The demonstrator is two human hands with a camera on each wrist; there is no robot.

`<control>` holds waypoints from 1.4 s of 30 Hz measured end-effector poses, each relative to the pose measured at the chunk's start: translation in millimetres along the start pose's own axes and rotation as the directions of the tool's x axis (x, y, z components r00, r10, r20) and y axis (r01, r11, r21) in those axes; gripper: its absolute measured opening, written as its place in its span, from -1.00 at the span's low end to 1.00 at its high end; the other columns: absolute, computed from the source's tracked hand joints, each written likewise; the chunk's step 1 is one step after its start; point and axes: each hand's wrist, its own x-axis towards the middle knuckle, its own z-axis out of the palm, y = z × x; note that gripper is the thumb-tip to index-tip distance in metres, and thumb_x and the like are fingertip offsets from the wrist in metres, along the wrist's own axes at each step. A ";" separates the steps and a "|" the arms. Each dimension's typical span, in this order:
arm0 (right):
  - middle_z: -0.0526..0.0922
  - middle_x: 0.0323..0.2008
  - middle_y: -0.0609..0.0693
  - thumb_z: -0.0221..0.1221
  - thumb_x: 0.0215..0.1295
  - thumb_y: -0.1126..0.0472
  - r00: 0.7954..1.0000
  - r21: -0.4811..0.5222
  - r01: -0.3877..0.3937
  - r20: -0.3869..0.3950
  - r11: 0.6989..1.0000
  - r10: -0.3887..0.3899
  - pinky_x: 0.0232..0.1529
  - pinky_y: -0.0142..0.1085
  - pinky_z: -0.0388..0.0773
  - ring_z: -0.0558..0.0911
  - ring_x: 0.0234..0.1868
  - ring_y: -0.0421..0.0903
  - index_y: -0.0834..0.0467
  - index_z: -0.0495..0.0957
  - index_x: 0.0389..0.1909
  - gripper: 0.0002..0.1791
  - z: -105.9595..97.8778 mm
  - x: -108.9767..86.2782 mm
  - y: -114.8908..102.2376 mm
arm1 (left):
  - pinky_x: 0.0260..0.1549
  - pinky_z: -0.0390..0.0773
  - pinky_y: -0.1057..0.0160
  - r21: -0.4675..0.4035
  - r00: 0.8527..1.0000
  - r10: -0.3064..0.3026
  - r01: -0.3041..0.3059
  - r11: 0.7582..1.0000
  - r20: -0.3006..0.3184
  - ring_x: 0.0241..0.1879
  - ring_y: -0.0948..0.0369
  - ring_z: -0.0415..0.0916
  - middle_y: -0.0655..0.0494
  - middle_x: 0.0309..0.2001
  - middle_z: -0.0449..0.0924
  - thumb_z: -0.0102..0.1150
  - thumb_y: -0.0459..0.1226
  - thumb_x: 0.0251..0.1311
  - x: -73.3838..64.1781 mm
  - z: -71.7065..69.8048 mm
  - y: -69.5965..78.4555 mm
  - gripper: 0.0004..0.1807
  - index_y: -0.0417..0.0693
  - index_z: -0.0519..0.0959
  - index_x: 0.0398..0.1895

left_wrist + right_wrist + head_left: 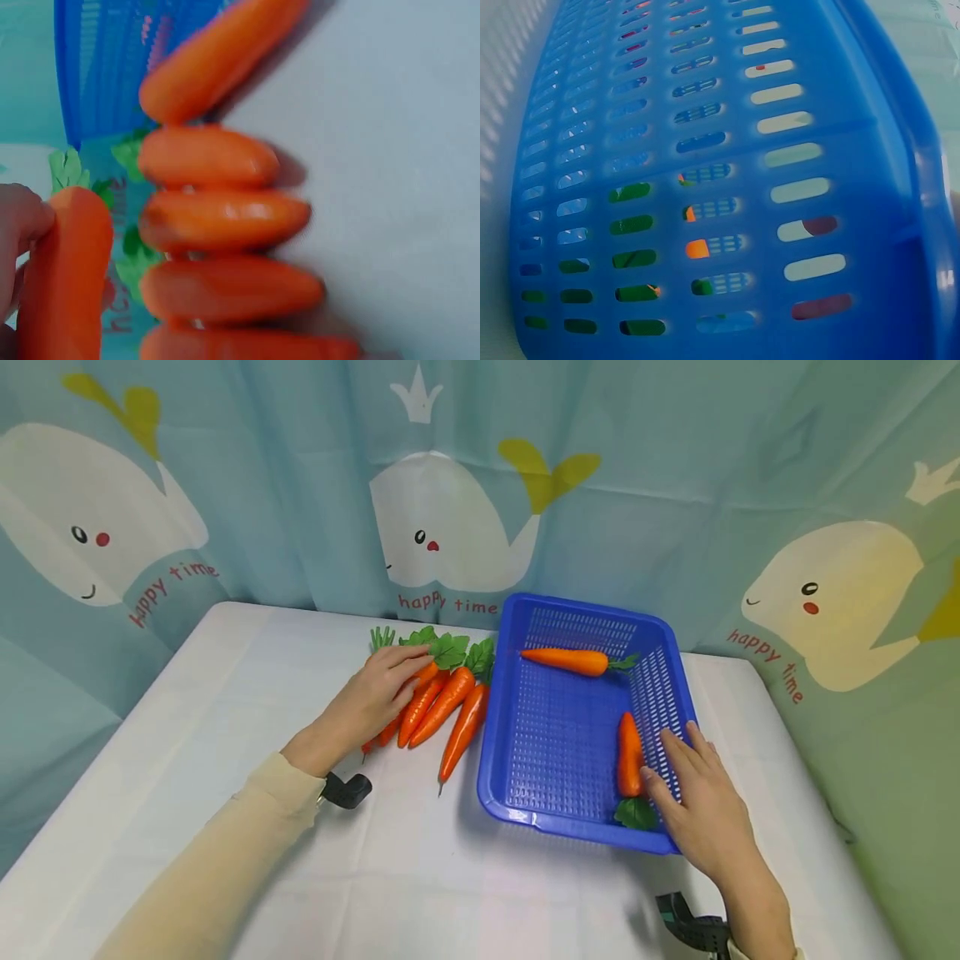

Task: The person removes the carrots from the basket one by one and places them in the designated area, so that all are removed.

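In the left wrist view my left hand [372,695] pinches a carrot [67,277] with green leaves near its top. Beneath and beside that hand, several orange carrots [444,706] lie side by side on the white cloth, leafy ends toward the curtain. My right hand [701,806] has its fingers spread at the right rim of a blue plastic basket [573,839], the thumb reaching over the inner side. Inside the basket are two carrots: one lies crosswise at the back [566,661], the other lengthwise along the right wall [630,756], close to my thumb.
The white-covered table [420,877] runs back to a blue-green curtain [300,485] printed with whales. The basket's slotted side wall [735,150] fills most of the right wrist view. The nearest loose carrot [463,731] lies just left of the basket.
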 end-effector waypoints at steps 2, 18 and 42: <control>0.26 0.41 0.43 -0.01 0.48 -0.08 1.000 0.004 -0.008 0.009 1.000 0.008 0.42 0.33 0.01 0.04 0.53 0.34 0.32 0.20 0.46 -0.28 1.0 -1.2 -0.1 | 0.29 0.43 -0.06 0.023 1.000 -0.019 0.020 1.000 -0.016 0.30 -0.09 0.35 -0.15 0.32 0.45 0.14 -0.43 0.31 -4.8 -1.7 -6.7 -0.59 -0.29 0.53 0.23; 0.26 0.41 0.42 0.00 0.48 -0.05 1.000 0.003 -0.001 0.004 1.000 0.001 0.48 0.26 -0.05 0.04 0.53 0.32 0.34 0.21 0.45 -0.29 1.6 -0.6 0.4 | 0.21 0.44 -0.19 0.005 0.955 -0.241 0.246 0.969 -0.171 0.19 -0.23 0.36 -0.33 0.19 0.48 0.11 -0.50 0.27 -27.5 -25.6 -52.9 -0.63 -0.39 0.55 0.14; 0.24 0.42 0.43 -0.01 0.49 -0.03 1.000 0.006 0.006 -0.015 1.000 -0.006 0.47 0.26 -0.04 0.05 0.52 0.35 0.32 0.26 0.43 -0.34 0.2 2.0 2.1 | 0.24 0.31 -0.28 -0.065 0.851 -0.525 0.526 0.848 0.037 0.36 -0.29 -0.04 -0.33 0.39 0.08 0.10 -0.17 0.39 -31.5 9.3 -53.2 -0.45 -0.27 0.33 0.34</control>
